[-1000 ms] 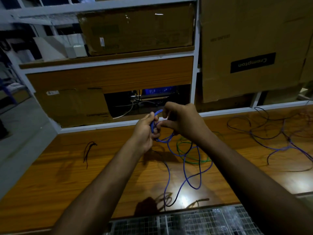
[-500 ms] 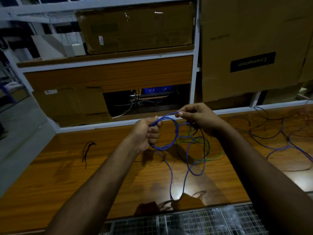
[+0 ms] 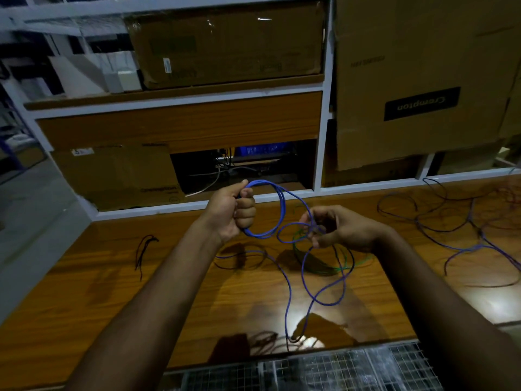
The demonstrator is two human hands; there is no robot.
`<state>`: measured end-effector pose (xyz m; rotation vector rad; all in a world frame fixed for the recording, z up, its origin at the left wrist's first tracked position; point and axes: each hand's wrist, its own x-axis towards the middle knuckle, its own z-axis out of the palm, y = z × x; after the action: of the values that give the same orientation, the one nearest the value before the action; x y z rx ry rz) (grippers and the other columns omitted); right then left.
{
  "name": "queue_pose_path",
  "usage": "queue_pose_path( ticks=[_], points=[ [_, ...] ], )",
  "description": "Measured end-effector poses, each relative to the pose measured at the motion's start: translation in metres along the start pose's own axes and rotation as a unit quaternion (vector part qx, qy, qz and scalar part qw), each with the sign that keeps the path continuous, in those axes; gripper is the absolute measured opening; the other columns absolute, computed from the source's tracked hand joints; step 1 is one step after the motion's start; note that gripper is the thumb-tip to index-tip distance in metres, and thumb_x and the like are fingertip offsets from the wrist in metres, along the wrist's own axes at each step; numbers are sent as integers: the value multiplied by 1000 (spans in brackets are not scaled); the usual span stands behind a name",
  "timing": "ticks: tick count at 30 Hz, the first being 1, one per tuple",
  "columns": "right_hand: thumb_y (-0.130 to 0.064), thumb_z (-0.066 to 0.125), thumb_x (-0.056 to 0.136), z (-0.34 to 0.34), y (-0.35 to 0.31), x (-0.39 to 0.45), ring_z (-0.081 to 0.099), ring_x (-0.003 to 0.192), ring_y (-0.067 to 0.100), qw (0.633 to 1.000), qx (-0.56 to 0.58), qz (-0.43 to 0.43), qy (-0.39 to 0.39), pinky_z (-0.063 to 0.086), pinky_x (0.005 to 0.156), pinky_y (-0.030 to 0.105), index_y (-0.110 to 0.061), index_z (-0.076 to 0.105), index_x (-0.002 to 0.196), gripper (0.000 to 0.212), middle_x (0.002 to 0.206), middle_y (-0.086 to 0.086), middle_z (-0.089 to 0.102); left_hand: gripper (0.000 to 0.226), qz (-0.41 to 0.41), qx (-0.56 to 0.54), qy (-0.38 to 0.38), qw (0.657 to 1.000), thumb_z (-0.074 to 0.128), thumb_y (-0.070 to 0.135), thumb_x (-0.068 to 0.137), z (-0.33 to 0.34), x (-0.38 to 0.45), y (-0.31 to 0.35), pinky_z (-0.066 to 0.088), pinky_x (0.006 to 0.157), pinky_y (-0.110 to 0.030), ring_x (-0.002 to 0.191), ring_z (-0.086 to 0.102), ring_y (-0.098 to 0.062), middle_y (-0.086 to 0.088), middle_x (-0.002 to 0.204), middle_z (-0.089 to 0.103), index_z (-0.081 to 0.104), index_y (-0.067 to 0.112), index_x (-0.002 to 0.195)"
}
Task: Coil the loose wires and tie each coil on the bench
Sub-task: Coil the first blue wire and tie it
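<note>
My left hand grips a small coil of blue wire held upright above the wooden bench. My right hand pinches the loose run of the same blue wire a little to the right and lower. From there the blue wire hangs down in loops to the bench and trails toward the front edge. A green wire lies in a loose bundle on the bench under my right hand.
Loose dark and purple wires sprawl over the bench's right side. A short black wire piece lies at the left. Cardboard boxes fill the shelves behind. A wire mesh panel runs along the front edge.
My right hand has moved right and down, away from the left hand, drawing more blue wire out. The coil in my left hand has grown into a wider upright loop.
</note>
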<state>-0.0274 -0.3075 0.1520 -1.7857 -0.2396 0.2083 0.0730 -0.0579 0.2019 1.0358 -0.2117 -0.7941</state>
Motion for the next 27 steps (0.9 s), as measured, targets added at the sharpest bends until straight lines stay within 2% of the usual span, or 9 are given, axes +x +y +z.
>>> queue_pose_path(
  ticks=[2, 5, 8, 10, 14, 18, 20, 24, 27],
  points=[
    [19, 65, 80, 8, 14, -1, 65, 84, 21, 999, 14, -4, 50, 55, 80, 33, -1, 64, 106, 33, 89, 10, 66, 39, 11, -6, -3, 1000, 30, 32, 105, -1, 1, 6, 9, 35, -19, 31, 21, -4, 9, 43, 25, 35, 21, 68],
    [9, 72, 80, 17, 30, -1, 68, 85, 25, 980, -15, -3, 201, 59, 78, 33, -8, 69, 95, 23, 82, 6, 69, 39, 23, -4, -4, 1000, 30, 32, 105, -4, 1, 12, 11, 33, -19, 31, 21, -4, 10, 42, 26, 35, 21, 68],
    [-6, 85, 71, 28, 34, 1, 73, 80, 13, 941, -112, -26, 319, 59, 76, 30, -15, 72, 90, 24, 77, 2, 74, 39, 31, -10, -1, 999, 30, 32, 105, -6, 3, 14, 14, 32, -18, 31, 22, -4, 10, 42, 26, 35, 20, 68],
    [-9, 87, 68, 39, 30, 2, 73, 76, 9, 923, -131, -65, 355, 60, 73, 26, -19, 74, 87, 25, 77, 0, 75, 39, 38, -16, 4, 999, 31, 33, 106, -5, 5, 14, 14, 32, -18, 31, 21, -4, 10, 42, 26, 36, 20, 68],
    [-3, 85, 69, 63, 18, 6, 75, 75, 16, 932, -86, -140, 323, 60, 71, 32, -22, 76, 84, 26, 78, 4, 76, 40, 60, 7, 31, 998, 30, 33, 106, 0, 10, 5, 13, 32, -19, 32, 19, -4, 10, 42, 25, 36, 20, 69],
    [-3, 73, 72, 86, -8, 3, 74, 71, 26, 946, 151, -166, 235, 61, 69, 34, -9, 72, 85, 14, 77, 13, 75, 40, 69, 35, 62, 995, 30, 34, 106, -1, 20, -8, 12, 33, -18, 31, 20, -4, 10, 43, 27, 37, 20, 69],
    [-6, 67, 76, 94, -20, 0, 74, 69, 25, 936, 246, -156, 196, 62, 67, 34, -2, 68, 89, 14, 76, 14, 74, 40, 73, 36, 70, 994, 31, 36, 106, -4, 25, -14, 13, 32, -18, 31, 20, -4, 9, 43, 28, 38, 20, 70],
    [-17, 67, 74, 102, -33, -5, 74, 74, 25, 912, 356, -145, 143, 62, 72, 41, -14, 77, 81, 12, 75, 13, 71, 41, 103, 68, 82, 989, 28, 34, 107, -5, 26, -21, 8, 40, -22, 34, 17, -4, 9, 44, 25, 37, 20, 70],
    [-18, 66, 76, 105, -34, -6, 74, 81, 26, 890, 416, -137, 130, 61, 78, 45, -11, 76, 80, 12, 74, 11, 69, 41, 115, 86, 93, 985, 27, 34, 107, -4, 25, -23, 7, 41, -22, 35, 17, -3, 10, 44, 26, 37, 20, 70]
  ],
)
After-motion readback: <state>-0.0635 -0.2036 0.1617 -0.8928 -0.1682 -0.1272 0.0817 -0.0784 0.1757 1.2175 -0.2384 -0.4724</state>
